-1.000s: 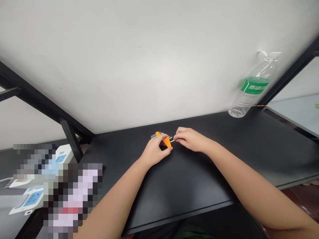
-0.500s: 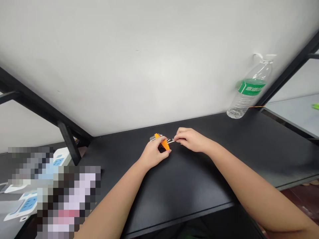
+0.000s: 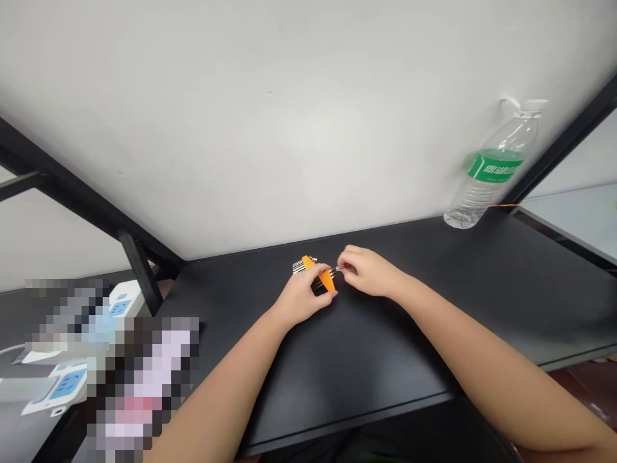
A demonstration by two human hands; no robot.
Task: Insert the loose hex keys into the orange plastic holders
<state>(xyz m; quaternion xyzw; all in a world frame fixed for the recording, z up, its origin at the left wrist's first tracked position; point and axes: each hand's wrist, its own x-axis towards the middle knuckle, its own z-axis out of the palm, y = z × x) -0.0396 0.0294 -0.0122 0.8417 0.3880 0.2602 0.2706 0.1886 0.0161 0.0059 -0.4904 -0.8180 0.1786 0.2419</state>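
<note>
An orange plastic holder (image 3: 328, 281) with several thin shiny metal rods through it lies just above the black desk. My left hand (image 3: 303, 299) is closed around the holder, thumb at its near end and fingers over the top. The short rod ends (image 3: 299, 265) stick out beyond the left fingers. On the other side, my right hand (image 3: 369, 270) pinches the tip of a metal rod (image 3: 338, 269) between thumb and fingers. The exact kind of rod is too small to tell, and its gripped end is hidden by the fingertips.
A clear bottle with a green label (image 3: 496, 166) stands against the white wall (image 3: 308, 128) at the back right. White power strips with blue sockets (image 3: 70, 384) lie at the left, beside a blurred-out area. Black metal frame bars (image 3: 139, 273) border the black desk (image 3: 366, 360).
The view has shifted slightly. My right fingers have come a little closer to the orange holder, and less of the rod shows between them. Both hands keep their grip.
</note>
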